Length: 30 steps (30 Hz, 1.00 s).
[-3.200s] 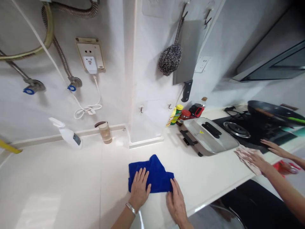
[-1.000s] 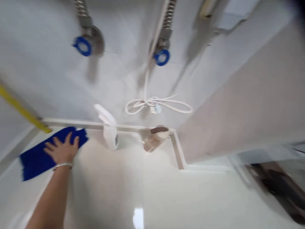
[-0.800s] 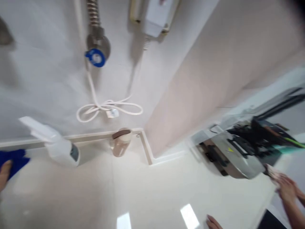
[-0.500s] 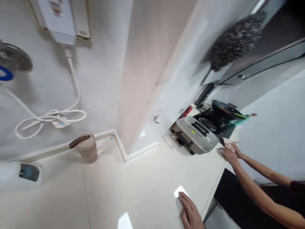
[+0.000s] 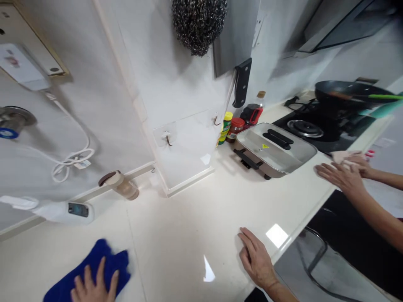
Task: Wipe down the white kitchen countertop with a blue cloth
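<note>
A dark blue cloth [image 5: 108, 266] lies spread on the pale counter [image 5: 176, 251] at lower left. My left hand [image 5: 94, 287] is flat on it with fingers spread, covering part of it. At the counter's front side, my right hand [image 5: 256, 260] rests with fingers stretched out and slightly bent, holding nothing. Beyond it stands a rectangular electric pan [image 5: 264, 163] with a clear lid and black handles.
A co-worker's hands [image 5: 349, 172] press a pale cloth by the hob [image 5: 333, 136], where a wok [image 5: 343, 90] sits. A beige cup [image 5: 126, 186] and a white handheld device [image 5: 63, 212] lie along the wall. A cleaver [image 5: 241, 84] and steel scourer [image 5: 200, 25] hang above.
The view has swung right and steadied. My left hand and the blue cloth have come into view. My right hand stays low over the counter's front part.
</note>
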Tool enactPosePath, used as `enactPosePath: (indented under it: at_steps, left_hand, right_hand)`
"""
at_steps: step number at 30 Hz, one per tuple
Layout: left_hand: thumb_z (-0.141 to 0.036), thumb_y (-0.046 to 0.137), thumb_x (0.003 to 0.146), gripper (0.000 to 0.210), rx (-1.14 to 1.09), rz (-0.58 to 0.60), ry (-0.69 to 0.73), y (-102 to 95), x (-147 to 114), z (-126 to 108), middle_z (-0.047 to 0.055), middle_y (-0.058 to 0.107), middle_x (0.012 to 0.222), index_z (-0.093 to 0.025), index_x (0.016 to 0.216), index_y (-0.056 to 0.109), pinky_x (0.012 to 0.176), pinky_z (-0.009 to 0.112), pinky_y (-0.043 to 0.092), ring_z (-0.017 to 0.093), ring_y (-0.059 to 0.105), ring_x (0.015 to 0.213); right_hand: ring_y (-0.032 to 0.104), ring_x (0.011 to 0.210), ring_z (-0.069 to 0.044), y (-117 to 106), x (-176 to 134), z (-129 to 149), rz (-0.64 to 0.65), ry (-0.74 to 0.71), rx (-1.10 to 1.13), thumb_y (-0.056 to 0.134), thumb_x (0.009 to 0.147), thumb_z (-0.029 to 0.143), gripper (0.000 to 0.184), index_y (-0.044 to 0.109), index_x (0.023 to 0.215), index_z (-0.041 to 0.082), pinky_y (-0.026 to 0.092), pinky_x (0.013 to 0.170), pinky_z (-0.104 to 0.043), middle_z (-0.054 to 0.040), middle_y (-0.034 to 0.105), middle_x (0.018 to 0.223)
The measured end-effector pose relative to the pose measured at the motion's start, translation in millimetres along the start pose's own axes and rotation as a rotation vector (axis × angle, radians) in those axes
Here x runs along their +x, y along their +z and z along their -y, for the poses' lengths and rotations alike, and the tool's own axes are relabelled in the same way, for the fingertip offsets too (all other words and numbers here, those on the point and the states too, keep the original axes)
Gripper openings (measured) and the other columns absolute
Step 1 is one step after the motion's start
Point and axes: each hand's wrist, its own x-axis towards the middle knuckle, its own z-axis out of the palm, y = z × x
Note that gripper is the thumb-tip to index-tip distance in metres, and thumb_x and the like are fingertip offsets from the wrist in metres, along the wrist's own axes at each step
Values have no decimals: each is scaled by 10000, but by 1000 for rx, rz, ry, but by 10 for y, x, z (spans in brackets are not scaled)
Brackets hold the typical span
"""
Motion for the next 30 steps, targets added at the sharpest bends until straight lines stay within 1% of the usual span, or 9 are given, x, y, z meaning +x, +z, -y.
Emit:
enactPosePath:
  at_steps: [6,11,15,17,20,22,24,27,30]
  left_hand:
    - [-520,236,934,709,-38,-10,137,62,-225,-1041,204,274,1624,-133,1503,406,1205,666,138,388,-9,1553]
    - [-510,365,914,626,-67,5,262,233,-405,-1937,164,246,1643,-186,1423,534,1195,666,175,396,4,1550]
    - [-455,515,874,596,-120,-2,455,500,-531,-2687,126,278,1645,-251,1434,526,1200,655,194,396,54,1547]
    - [-445,547,868,617,-156,36,550,605,-548,-3125,126,261,1654,-273,1458,494,1197,663,199,415,62,1542]
    - [-444,541,886,630,-251,157,642,663,-531,-3895,136,215,1668,-282,1488,450,1190,705,165,452,25,1536]
    - [-448,556,891,636,-353,279,702,646,-506,-4417,142,188,1673,-277,1493,441,1177,751,103,471,-9,1529]
    - [-453,596,886,639,-453,397,786,619,-470,-4847,131,186,1673,-282,1483,443,1180,759,71,457,28,1528]
    - [-451,632,889,592,-528,481,886,605,-383,-5186,111,292,1630,-276,1432,472,1197,695,193,382,239,1488]
    - [-436,621,908,492,-549,470,886,604,-262,-5202,119,472,1493,-233,1349,538,1116,592,410,308,475,1333]
  right_hand:
    - [430,1376,-290,9,43,9,-26,-46,-37,413,925,137,493,418,1416,177,498,1065,-529,-143,466,1475]
    - [392,1408,-296,5,81,-2,-8,-73,-19,413,879,76,568,417,1440,164,490,1092,-518,-147,440,1504]
    - [421,1396,-292,2,78,-93,-56,-91,194,422,903,120,534,447,1429,213,489,1099,-529,-118,480,1483]
    - [512,1322,-257,-24,102,-211,-81,-10,381,398,948,179,489,438,1428,258,526,1068,-484,-101,545,1422]
    - [621,1180,-230,-151,171,-497,-212,248,602,352,1003,278,423,416,1421,267,584,979,-412,-111,615,1318]
    - [633,1154,-242,-299,210,-720,-332,382,625,349,1010,321,405,430,1401,255,591,949,-416,-122,618,1298]
    - [623,1163,-254,-472,234,-911,-416,424,586,357,1005,335,414,430,1404,250,592,932,-428,-131,591,1327]
    - [584,1208,-266,-693,267,-1072,-471,408,520,359,998,309,444,399,1436,243,587,934,-448,-144,535,1382]
    - [508,1300,-288,-805,334,-1093,-478,358,439,369,982,259,482,366,1462,228,538,1018,-517,-150,494,1423]
